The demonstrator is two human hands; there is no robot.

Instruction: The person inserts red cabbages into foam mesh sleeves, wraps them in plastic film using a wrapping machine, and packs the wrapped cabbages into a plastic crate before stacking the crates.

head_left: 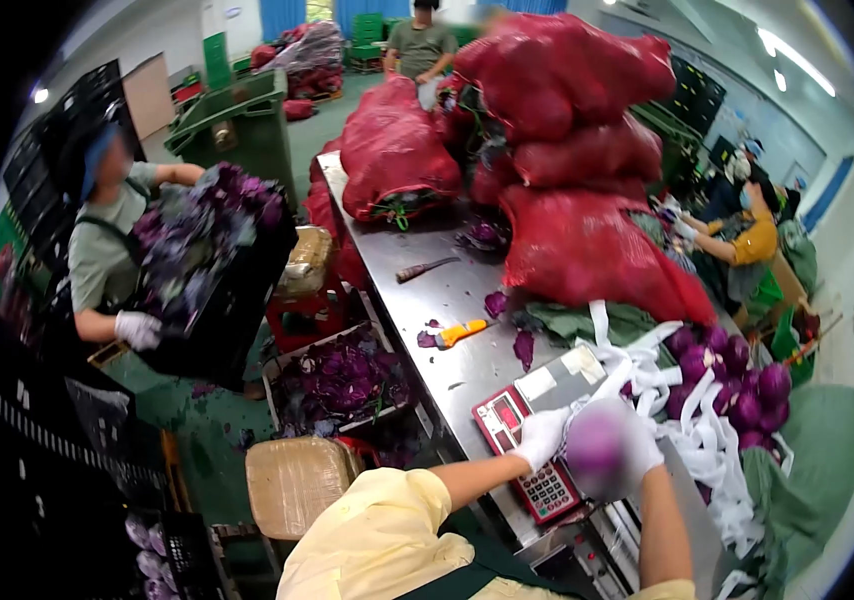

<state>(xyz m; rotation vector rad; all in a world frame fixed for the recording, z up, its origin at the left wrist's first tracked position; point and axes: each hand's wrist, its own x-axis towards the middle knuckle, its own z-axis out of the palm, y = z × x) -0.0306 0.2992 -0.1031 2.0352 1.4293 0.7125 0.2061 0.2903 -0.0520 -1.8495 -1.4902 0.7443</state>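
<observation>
A purple cabbage [597,447], blurred by motion, is held between my two white-gloved hands above a red and white scale with a keypad [548,492]. My left hand [541,437] rests against the cabbage's left side, close to the scale's display. On the right side, my right hand [641,442] is pressed to the cabbage, its fingers smeared. White strips [712,480] lie in a tangle just right of my hands. Beyond them sits a pile of purple cabbages [747,395].
Red net sacks [587,240] are stacked on the metal table [397,310], with an orange-handled knife [462,333] nearer. At left a person carries a black crate of leaves [212,240]. A box of trimmings [337,380] and a taped carton [297,487] stand beside the table. Other people work farther back.
</observation>
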